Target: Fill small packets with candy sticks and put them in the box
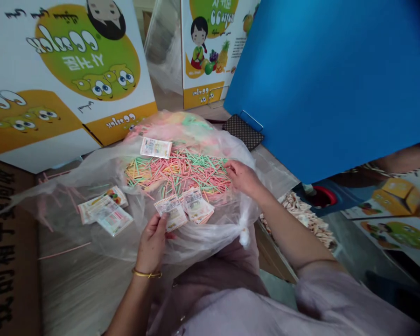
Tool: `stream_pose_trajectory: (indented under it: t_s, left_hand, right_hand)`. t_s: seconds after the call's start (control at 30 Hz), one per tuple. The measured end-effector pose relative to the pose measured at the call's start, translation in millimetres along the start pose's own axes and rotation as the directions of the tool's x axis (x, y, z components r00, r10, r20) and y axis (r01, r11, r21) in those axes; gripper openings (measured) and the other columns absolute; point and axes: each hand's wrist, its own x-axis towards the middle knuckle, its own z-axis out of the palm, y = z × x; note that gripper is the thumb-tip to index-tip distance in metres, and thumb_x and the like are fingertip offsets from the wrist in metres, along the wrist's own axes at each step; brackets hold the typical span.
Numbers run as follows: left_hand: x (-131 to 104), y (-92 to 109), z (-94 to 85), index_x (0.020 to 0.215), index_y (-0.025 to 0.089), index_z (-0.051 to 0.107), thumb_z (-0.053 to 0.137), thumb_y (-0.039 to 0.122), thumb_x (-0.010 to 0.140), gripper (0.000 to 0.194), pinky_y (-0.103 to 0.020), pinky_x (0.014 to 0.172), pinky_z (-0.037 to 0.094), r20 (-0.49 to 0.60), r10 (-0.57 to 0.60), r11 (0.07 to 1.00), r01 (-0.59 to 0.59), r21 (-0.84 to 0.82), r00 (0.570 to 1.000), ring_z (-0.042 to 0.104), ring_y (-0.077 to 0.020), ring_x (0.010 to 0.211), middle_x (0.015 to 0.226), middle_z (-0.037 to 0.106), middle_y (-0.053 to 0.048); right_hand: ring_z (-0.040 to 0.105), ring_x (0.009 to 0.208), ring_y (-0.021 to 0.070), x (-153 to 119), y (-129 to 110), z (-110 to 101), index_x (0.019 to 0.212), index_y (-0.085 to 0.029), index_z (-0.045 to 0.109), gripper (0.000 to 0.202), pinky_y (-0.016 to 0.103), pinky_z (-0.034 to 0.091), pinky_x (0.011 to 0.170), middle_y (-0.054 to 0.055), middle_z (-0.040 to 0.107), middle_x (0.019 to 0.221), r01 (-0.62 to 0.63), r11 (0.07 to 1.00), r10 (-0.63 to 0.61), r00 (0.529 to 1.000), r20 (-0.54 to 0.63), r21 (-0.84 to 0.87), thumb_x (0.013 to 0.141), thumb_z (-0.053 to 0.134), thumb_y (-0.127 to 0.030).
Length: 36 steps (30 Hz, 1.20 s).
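A pale shirt (227,310) lies foremost; the left hand (152,242) pinches a printed sachet (174,214); the right hand (243,178), its grip indiscernible, meets coloured sticks (192,169) in a bag (203,239).

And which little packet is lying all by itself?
The packet at the far edge of the colourful sticks: no other packet touches it. The rest are bunched, some farther left on the plastic bag, some at the left hand.

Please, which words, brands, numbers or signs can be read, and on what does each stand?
"CC" on the left white-and-yellow carton.
"CC" on the back carton.
"我的箱子要回收", sideways, on the brown box.
Print on the sachets: too small, blurred.
Remaining carton lettering: unclear.
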Motion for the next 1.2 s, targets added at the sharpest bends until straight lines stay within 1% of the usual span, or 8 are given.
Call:
stream_pose_trajectory:
  t_s: [0.1,0.23,0.37,0.5,0.6,0.77,0.93,1.2]
  left_hand:
    - [0,-1,1.0,0.094,0.02,0.073,0.085,0.064,0.061,0.056,-0.023,0.048,0.052,-0.004,-0.01,1.0,0.01,-0.026,1.0,0.063,-0.0182,0.075,0.073,0.065,0.002]
    - [1,-3,3.4,0.098,0.02,0.073,0.087,0.059,0.06,0.056,-0.029,0.062,0.06,-0.018,-0.046,0.993,0.043,-0.113,0.999,0.067,-0.0194,0.083,0.095,0.074,-0.002]
    - [-1,1,4.5,0.096,0.02,0.073,0.086,0.056,0.064,0.051,-0.032,0.064,0.062,-0.028,-0.059,0.987,0.054,-0.153,0.998,0.067,-0.0193,0.081,0.095,0.074,-0.003]
    - [-4,7,1.2,0.095,0.021,0.073,0.088,0.049,0.064,0.045,-0.031,0.063,0.062,-0.018,-0.074,0.978,0.069,-0.197,0.997,0.067,-0.0179,0.08,0.093,0.074,-0.001]
    - [-3,8,-1.6,0.093,0.021,0.074,0.089,0.046,0.065,0.04,-0.034,0.076,0.064,-0.025,-0.074,0.963,0.065,-0.262,0.997,0.07,-0.0192,0.09,0.102,0.076,-0.003]
    - [1,2,-3.9,0.094,0.019,0.076,0.086,0.046,0.069,0.037,-0.044,0.097,0.059,-0.056,-0.033,0.958,0.016,-0.285,0.998,0.069,-0.0257,0.112,0.116,0.077,-0.007]
    - [6,-2,-1.3,0.087,0.017,0.075,0.089,0.045,0.066,0.038,-0.046,0.096,0.06,-0.046,-0.047,0.958,0.032,-0.286,0.998,0.072,-0.025,0.102,0.104,0.078,-0.006]
    - [9,0,4.2,0.093,0.017,0.076,0.089,0.046,0.066,0.042,-0.045,0.102,0.058,-0.074,-0.014,0.952,-0.009,-0.306,0.997,0.07,-0.0262,0.112,0.111,0.078,-0.009]
  right_hand:
    - [0.063,0.107,0.0236,-10,-6,9,0.122,-0.017,0.067,0.027,0.032,0.046,0.095,0.012,0.067,0.119,0.128,0.973,-0.118,0.991,0.064,-0.189,0.099,0.052,-0.019]
    - [0.057,0.113,0.0294,-10,-15,27,0.124,-0.008,0.064,0.032,0.038,0.043,0.1,0.019,0.064,0.122,0.159,0.888,-0.117,0.985,0.124,-0.431,0.097,0.048,-0.012]
    - [0.056,0.113,0.0308,7,-20,40,0.125,-0.005,0.062,0.033,0.038,0.045,0.096,0.021,0.063,0.123,0.152,0.869,-0.115,0.988,0.106,-0.471,0.101,0.051,-0.026]
    - [0.056,0.111,0.0342,17,-17,44,0.119,-0.005,0.065,0.035,0.042,0.045,0.094,0.024,0.064,0.119,0.283,0.801,-0.207,0.958,0.2,-0.528,0.102,0.054,-0.033]
    - [0.056,0.112,0.0342,16,-11,43,0.113,-0.006,0.067,0.025,0.043,0.045,0.096,0.025,0.065,0.118,0.346,0.802,-0.251,0.935,0.251,-0.486,0.1,0.051,-0.02]
    - [0.059,0.11,0.0307,10,-11,39,0.118,-0.008,0.062,0.028,0.04,0.047,0.093,0.021,0.064,0.117,0.235,0.89,-0.185,0.969,0.162,-0.39,0.1,0.041,-0.013]
    - [0.061,0.105,0.0305,13,-28,34,0.117,-0.009,0.059,0.031,0.038,0.045,0.086,0.02,0.065,0.115,0.198,0.896,-0.191,0.98,0.057,-0.397,0.098,0.035,-0.008]
    - [0.065,0.078,0.0273,46,-44,23,0.12,-0.017,0.053,0.032,0.035,0.041,0.067,0.012,0.071,0.093,0.041,0.997,-0.038,0.998,0.048,-0.07,0.107,0.027,-0.03]
